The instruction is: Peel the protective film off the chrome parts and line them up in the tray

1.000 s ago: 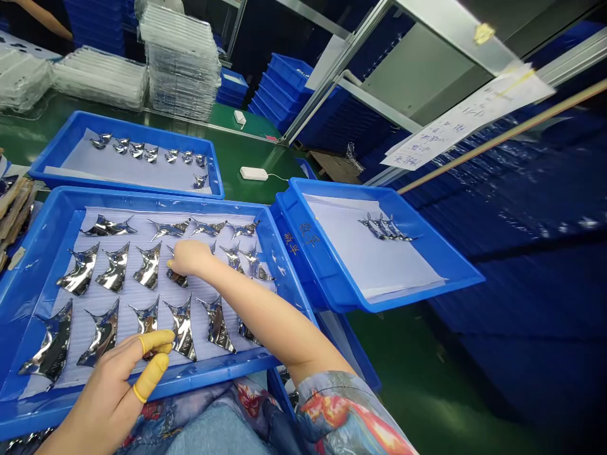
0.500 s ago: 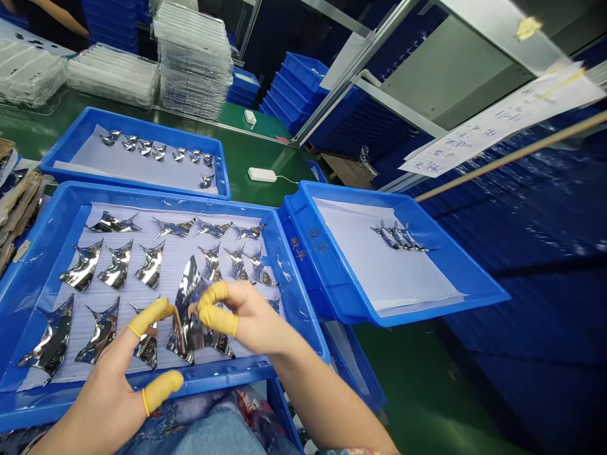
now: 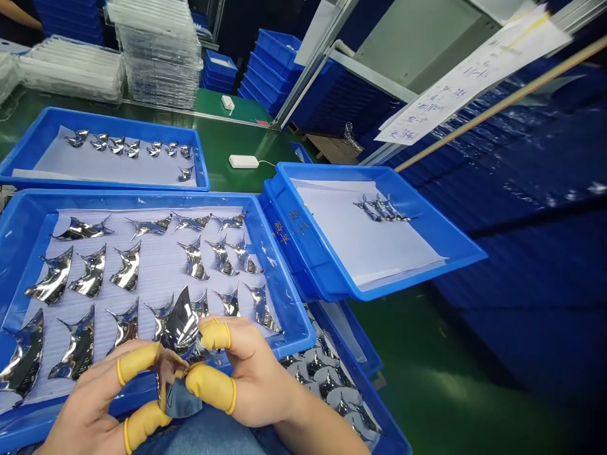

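Between both hands is a shiny curved chrome-like piece (image 3: 183, 325) with a pointed top, held near the front edge of a blue tray (image 3: 279, 278). My left hand (image 3: 107, 395), with yellow finger covers on thumb and forefinger, pinches its lower left side. My right hand (image 3: 241, 370), with the same yellow covers, grips its right side between thumb and forefinger. Behind the hands, rows of similar mirror-bright pieces (image 3: 85, 272) lie on white paper in the tray. The held piece partly hides some of them.
A second blue tray (image 3: 205, 170) with smaller shiny pieces stands behind. To the right, stacked blue trays (image 3: 455, 265) carry a few pieces on paper. A lower blue tray (image 3: 374, 436) holds many more. Clear plastic trays (image 3: 156, 57) are piled at the back left.
My left hand has closed onto the piece, its thumb now against it. Both hands have brought the piece down toward my lap, and my view has shifted.
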Tool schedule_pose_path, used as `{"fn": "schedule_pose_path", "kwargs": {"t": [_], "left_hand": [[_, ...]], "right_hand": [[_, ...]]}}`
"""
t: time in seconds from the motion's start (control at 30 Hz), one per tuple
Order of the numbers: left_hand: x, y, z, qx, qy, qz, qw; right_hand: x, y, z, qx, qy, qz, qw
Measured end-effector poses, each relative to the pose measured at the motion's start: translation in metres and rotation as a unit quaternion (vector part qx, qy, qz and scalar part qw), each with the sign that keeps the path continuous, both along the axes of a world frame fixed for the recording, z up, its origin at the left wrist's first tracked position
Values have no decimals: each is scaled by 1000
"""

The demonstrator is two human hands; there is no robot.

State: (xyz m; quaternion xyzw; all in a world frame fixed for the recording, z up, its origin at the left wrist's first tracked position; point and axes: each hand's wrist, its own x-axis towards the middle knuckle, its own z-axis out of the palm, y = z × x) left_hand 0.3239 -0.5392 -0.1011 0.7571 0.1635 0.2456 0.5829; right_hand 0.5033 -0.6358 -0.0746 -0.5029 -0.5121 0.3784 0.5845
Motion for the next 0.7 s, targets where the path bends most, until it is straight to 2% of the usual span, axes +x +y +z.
{"fn": "schedule_pose_path", "kwargs": {"t": [0.1,0.23,0.47,0.7], "left_hand": [[-6,2,-7,62,7,-7,998],[-7,6,-8,90,17,-11,996],[1,11,2,156,13,12,988],[-3,15,-4,188,22,5,982]], "right_hand": [[-2,0,-4,48,-6,-12,999],[-2,1,-6,84,-21,-16,996],[-3,2,-7,93,-80,-29,992],[-2,4,-5,125,-78,-34,989]]}}
